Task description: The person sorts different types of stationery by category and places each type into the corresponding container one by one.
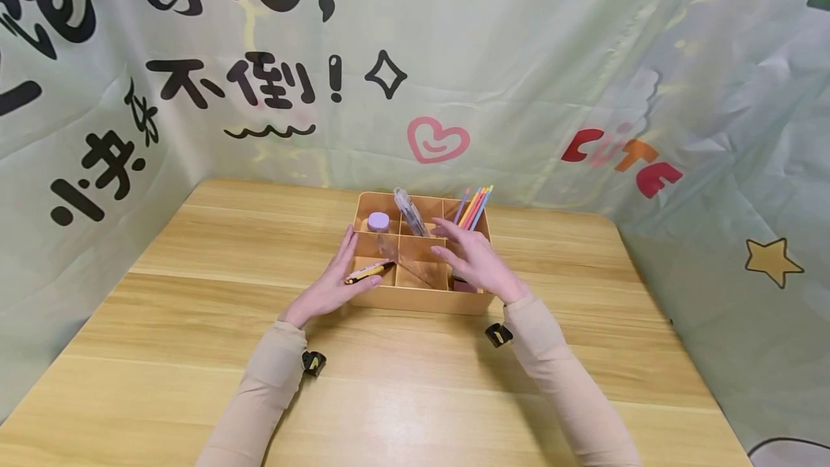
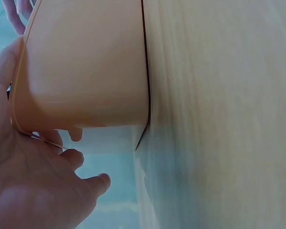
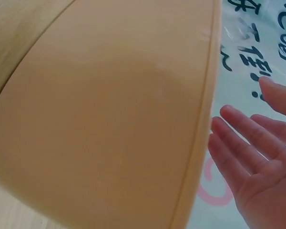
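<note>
A light-orange desk organizer (image 1: 421, 300) with several compartments sits on the table. My left hand (image 1: 329, 290) rests at its left front corner, thumb over the front rim, fingers extended along the left side. Above the right half hovers my right hand (image 1: 478, 259), its fingers loosely spread with nothing in them; in the right wrist view they are beyond the rim. A yellow-and-black pen (image 1: 369, 273) lies front left. Farther back are a purple-capped clear bottle (image 1: 379, 223), a clear-barrelled pen-like item (image 1: 410, 212) and thin coloured sticks (image 1: 475, 209). A dark purplish item (image 1: 464, 285) is partly hidden front right.
The wooden table (image 1: 402, 395) runs out to both sides and toward me. A printed cloth (image 1: 519, 78) with lettering and drawings stands behind it and along both sides. Each forearm carries a small black wrist device, one near the left cuff (image 1: 314, 363).
</note>
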Motion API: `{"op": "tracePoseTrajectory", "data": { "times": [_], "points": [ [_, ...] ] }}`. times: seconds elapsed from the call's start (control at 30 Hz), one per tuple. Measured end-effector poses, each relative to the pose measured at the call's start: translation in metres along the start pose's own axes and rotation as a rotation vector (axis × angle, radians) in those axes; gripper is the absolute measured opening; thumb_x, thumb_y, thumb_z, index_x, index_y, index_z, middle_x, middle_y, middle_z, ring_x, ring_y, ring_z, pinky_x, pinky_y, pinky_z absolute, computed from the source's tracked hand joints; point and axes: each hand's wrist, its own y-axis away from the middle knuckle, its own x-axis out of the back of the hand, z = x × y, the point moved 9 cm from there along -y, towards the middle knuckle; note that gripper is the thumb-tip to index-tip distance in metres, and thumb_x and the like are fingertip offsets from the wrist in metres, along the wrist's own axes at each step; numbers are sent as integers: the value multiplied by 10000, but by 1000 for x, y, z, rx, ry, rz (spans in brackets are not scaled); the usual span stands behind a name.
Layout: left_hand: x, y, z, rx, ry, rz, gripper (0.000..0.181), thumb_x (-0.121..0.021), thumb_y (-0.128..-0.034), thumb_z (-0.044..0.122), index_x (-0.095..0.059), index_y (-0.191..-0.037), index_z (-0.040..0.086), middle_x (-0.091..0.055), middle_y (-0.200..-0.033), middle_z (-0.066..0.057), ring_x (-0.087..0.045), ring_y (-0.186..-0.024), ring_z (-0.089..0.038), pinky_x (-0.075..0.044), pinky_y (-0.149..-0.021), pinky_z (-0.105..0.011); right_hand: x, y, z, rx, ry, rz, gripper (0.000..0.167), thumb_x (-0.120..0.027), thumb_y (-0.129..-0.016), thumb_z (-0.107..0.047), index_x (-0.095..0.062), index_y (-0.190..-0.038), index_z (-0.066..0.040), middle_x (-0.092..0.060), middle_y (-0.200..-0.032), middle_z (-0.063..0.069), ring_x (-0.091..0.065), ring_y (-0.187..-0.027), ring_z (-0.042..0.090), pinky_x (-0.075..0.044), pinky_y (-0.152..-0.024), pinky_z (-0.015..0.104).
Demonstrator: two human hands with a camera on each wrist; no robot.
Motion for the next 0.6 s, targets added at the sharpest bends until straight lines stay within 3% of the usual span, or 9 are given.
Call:
{"op": "tracePoseTrajectory", "data": {
  "times": [0.23,0.4,0.5,0.6],
  "points": [
    [0,0,-1,6,-26,2,1042,-640,-956,459,131,-1613,216,258,-1673,48,123,-1571,-374,4,-1227,-688,27,33,15,-131,-43,143,414,-533,-1048,-167,-537,-1420,14,-602,-1412,215,-555,-1332,388,-425,-1137,552],
    [1,0,2,-9,-44,9,1074,-647,-952,478,139,-1612,162,239,-1681,2,109,-1572,-382,13,-1234,-675,48,66,39,-216,-99,288,406,-373,-1099,-153,-534,-1413,48,-543,-1459,249,-492,-1382,427,-362,-1167,555],
    [3,2,4,-36,-50,6,1096,-651,-949,495,140,-1611,122,194,-1694,-73,85,-1567,-417,13,-1232,-682,55,82,55,-274,-89,309,450,-314,-1111,-173,-467,-1455,74,-485,-1499,265,-441,-1415,440,-310,-1184,537],
    [10,4,4,-64,-67,11,1071,-624,-961,513,131,-1614,126,145,-1700,-118,67,-1561,-442,35,-1232,-680,58,92,67,-334,-63,277,498,-274,-1119,-221,-383,-1504,75,-409,-1546,275,-392,-1434,470,-275,-1201,563]
  ]
}}
